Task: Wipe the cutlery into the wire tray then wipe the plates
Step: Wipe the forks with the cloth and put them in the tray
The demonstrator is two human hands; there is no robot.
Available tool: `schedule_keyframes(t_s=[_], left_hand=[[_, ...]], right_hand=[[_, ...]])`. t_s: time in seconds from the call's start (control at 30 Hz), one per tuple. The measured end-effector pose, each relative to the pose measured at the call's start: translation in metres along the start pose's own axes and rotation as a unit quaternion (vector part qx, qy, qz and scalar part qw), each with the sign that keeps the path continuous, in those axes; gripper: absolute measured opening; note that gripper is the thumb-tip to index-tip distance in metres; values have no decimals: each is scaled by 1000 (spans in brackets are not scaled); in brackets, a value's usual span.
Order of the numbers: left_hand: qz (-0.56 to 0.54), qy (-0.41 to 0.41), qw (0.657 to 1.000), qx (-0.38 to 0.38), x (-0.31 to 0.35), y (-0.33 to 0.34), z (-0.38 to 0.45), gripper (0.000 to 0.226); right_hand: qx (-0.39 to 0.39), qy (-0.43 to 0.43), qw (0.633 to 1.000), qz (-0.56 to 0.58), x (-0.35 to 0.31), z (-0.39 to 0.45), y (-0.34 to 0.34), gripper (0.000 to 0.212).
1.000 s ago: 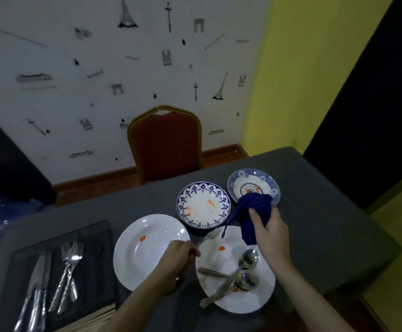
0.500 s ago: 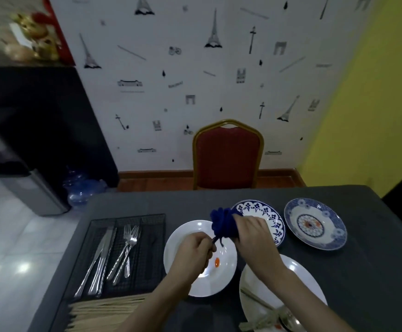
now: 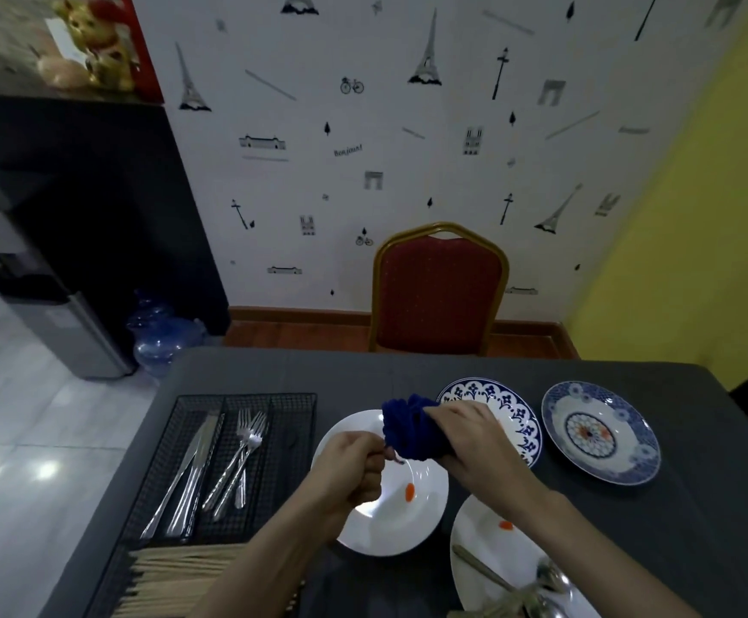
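Grey table [image 3: 697,550] | right hand [image 3: 474,443] grips blue cloth [image 3: 408,432] | left hand [image 3: 356,468] fisted on cutlery handle

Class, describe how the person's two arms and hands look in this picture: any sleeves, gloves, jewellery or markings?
Both forearms are bare up to the frame's bottom edge, with no sleeve showing. The left hand and right hand wear no gloves. No ring, watch, bracelet or marking shows on either, though the dim light could hide small details.
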State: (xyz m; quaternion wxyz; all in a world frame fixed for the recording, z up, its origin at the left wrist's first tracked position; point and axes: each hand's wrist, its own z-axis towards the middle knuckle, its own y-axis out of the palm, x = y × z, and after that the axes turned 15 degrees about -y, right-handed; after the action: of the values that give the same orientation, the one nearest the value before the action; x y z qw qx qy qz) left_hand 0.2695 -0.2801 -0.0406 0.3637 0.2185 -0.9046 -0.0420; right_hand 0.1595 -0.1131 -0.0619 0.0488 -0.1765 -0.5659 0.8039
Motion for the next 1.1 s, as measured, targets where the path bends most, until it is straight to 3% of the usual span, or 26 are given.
schedule_keyframes(t_s=[0.1, 0.17, 0.23, 0.33, 0.47, 0.6, 0.7, 0.9, 1.03, 1.1], left_hand=[[5, 18, 1000, 11, -7, -1, 3, 28], [6, 42, 999, 32, -12, 2, 5, 27], [19, 80, 995, 60, -15, 4, 7, 26], [44, 115, 989, 80, -12, -5, 12, 27], [115, 110, 982, 99, -9, -17, 23, 34], [204, 107, 963, 139, -14, -12, 27, 22], [235, 94, 959, 124, -13, -3, 25, 21], [168, 107, 977, 75, 2, 14, 15, 20], [154, 118, 977, 85, -2, 14, 9, 23], [154, 119, 976, 98, -2, 16, 10, 23]], right_hand=[[-24, -3, 998, -59, 15, 3, 2, 47], [-20, 44, 996, -73, 27, 8, -4, 35], [27, 120, 992, -40, 41, 10, -13, 22], [118, 215, 968, 51, 51, 10, -26, 26], [180, 255, 945, 98, 41, 13, -29, 27], [203, 239, 947, 71, 26, 18, -24, 28], [181, 209, 961, 8, 18, 18, -20, 34], [113, 21, 992, -59, -15, 9, -3, 40], [121, 111, 984, -66, 0, 11, -10, 43], [122, 98, 986, -56, -6, 11, -11, 40]])
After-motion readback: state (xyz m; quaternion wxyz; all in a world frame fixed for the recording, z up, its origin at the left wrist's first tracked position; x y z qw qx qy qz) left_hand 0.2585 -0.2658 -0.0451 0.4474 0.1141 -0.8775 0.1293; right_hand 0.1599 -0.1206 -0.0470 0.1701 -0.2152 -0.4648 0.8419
